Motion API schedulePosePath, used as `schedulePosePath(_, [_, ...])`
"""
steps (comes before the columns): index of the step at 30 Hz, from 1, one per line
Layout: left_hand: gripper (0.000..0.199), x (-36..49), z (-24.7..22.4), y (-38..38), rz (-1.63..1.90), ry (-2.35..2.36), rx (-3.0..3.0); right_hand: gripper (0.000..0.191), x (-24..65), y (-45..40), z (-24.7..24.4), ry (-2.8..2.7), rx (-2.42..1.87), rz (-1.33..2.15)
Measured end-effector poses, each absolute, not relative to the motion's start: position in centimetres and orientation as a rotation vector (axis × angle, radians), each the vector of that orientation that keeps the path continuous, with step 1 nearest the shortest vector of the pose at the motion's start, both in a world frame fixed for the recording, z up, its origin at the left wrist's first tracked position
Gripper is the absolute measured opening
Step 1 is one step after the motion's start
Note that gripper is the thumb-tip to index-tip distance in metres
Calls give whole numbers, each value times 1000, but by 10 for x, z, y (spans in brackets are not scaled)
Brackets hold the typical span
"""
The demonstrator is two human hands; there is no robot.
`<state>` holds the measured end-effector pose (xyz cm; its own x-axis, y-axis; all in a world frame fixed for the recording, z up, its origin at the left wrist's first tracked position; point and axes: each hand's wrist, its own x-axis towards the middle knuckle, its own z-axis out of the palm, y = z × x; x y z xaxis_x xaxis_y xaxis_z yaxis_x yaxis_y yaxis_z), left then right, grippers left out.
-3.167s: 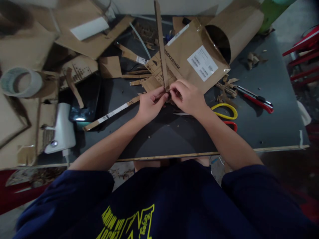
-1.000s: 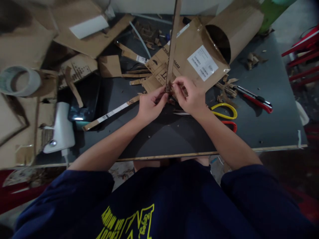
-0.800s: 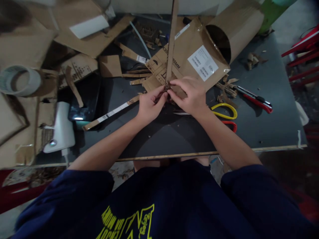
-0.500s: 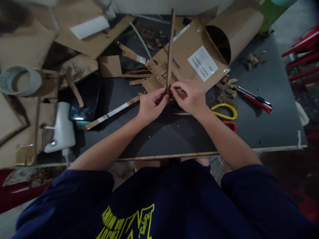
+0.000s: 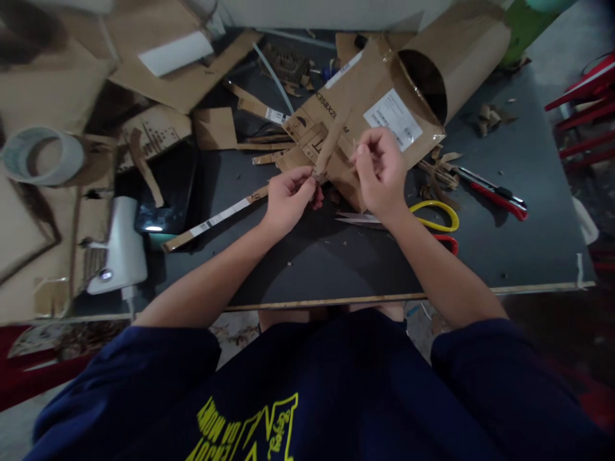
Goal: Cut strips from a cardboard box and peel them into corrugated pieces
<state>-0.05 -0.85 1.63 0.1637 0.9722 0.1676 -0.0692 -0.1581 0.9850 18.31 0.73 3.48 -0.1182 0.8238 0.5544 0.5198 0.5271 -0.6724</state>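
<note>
My left hand (image 5: 291, 200) pinches the lower end of a narrow cardboard strip (image 5: 331, 144), which points up and away, blurred by motion. My right hand (image 5: 383, 171) is raised to the right of the strip, apart from it, with its fingers curled in. Whether a small scrap sits between those fingertips I cannot make out. Behind both hands lies a printed cardboard box (image 5: 353, 96) with a white label. Scissors (image 5: 444, 214) with one yellow and one red handle lie partly under my right wrist. A long cardboard strip with a white label (image 5: 211, 222) lies left of my left hand.
A red utility knife (image 5: 500, 195) and torn cardboard scraps (image 5: 439, 176) lie at right. A large cardboard tube (image 5: 473, 54) is behind. At left are a tape roll (image 5: 70, 157), a black glossy device (image 5: 175, 186), a white device with a cable (image 5: 127, 256) and cardboard sheets (image 5: 158, 83).
My right hand has come off the strip and moved up and right. The strip, upright before, now tilts to the right and looks shorter, still in my left hand.
</note>
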Motion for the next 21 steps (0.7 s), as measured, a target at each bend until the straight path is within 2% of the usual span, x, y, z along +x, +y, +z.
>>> schedulePosePath(2, [21,-1,13,-6,1261,959,1332,29,188,8,41,-1762,-1142,112])
schedulePosePath(4, [22,-1,10,-6,1296,955,1336,39,192,7,46,-1905,-1103,-33])
schedulePosePath(9, [21,-7,14,-9,1310,1043,1635,35,189,0,46,-2406,-889,110])
schedulePosePath(14, [20,-15,25,-10,1178,1014,1847,30,182,-3,41,-2445,-804,66])
schedulePosePath(18, [18,-16,24,-6,1147,905,1724,21,181,-4,40,-2406,-719,-42])
schedulePosePath(21, [16,-16,21,-2,1070,863,1519,22,180,-4,39,-2430,-706,-46])
